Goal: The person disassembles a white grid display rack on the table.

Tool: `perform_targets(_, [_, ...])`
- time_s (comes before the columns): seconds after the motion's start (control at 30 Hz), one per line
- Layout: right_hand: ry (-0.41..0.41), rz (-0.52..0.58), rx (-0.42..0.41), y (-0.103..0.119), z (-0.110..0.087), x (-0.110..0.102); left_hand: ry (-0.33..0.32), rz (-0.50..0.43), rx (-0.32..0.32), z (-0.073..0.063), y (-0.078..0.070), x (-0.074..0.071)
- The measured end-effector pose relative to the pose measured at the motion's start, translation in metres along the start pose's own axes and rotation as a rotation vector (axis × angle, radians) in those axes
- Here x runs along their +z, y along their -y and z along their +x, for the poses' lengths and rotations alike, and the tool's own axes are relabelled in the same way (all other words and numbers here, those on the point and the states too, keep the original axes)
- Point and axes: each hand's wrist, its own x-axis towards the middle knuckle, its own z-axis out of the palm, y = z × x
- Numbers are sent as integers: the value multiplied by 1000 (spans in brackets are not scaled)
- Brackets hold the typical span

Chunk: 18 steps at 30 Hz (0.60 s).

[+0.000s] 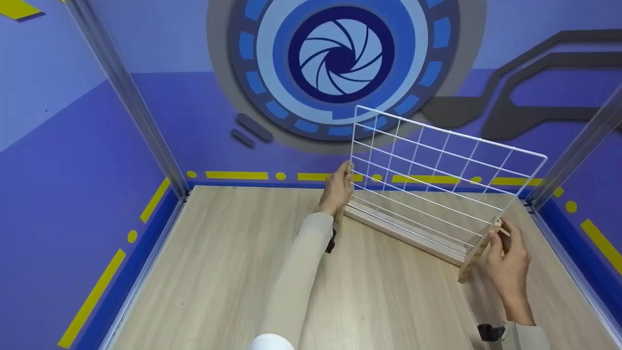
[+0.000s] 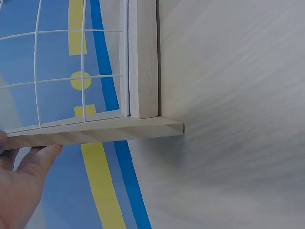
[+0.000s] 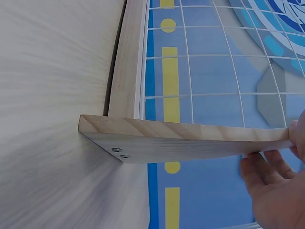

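A white wire grid (image 1: 478,140) stands upright in a wooden frame on the table, set at an angle. A wooden rail (image 1: 403,234) runs along its bottom between two end boards. My left hand (image 1: 335,192) grips the upper part of the left end board (image 2: 105,131), thumb and fingers on opposite faces. At the other end, my right hand (image 1: 509,260) pinches the top of the right end board (image 1: 474,257). Two screw heads (image 3: 116,150) show low on that board's outer face in the right wrist view.
The light wood-grain tabletop (image 1: 228,262) extends to the left and in front of the rack. Close behind stands a blue and purple printed wall (image 1: 170,116). Metal posts (image 1: 131,92) rise at the back corners.
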Motion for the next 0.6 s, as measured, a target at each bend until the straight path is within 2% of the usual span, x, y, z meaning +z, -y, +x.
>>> perform_targets(0.27, [-51,-20,12,-1,-12,-8,17,31,34,3,-5,10])
perform_targets(0.6, [-134,-26,24,-2,-25,-15,59,15,7,9,-16,23])
